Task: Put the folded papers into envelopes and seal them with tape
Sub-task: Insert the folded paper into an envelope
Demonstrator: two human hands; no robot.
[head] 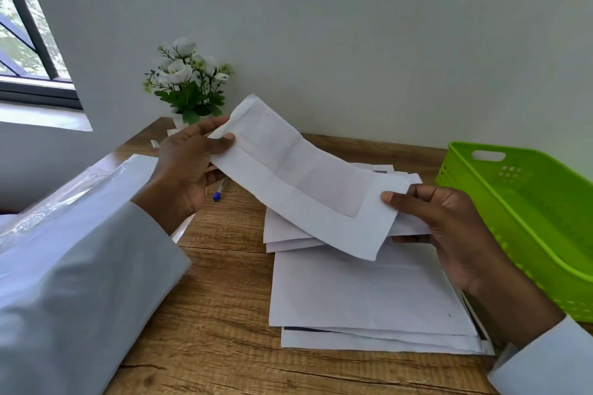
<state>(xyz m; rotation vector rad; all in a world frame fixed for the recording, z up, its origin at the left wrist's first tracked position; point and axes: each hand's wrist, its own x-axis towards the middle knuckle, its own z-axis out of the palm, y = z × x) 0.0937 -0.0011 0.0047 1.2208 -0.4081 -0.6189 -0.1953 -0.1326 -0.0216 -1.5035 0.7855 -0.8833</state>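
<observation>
A long white paper envelope [308,183] is held in the air above the wooden table [221,266], slanting down from the upper left to the lower right, with its flap open and a faintly pinkish folded sheet showing in the opening. The left hand [186,170] pinches the envelope's upper end, thumb on the front face and fingers curled behind it; the right hand [446,228] grips the lower end, thumb on top and fingers curled underneath. Directly below the right fingers lies a loose stack of white papers and envelopes [369,295], spread across the table and partly hidden by the held envelope. Below the left fingers a blue-capped pen [219,191] rests on the wood. Beyond the left fingers stands a small pot of white artificial flowers [187,83] against the pale wall. Just right of the right hand sits a lime-green perforated plastic basket [526,218], its rim close to the wrist. Left of the left sleeve lies a clear plastic-wrapped white pack [80,189]. Bare wood shows between the two forearms, toward the near edge of the table.
</observation>
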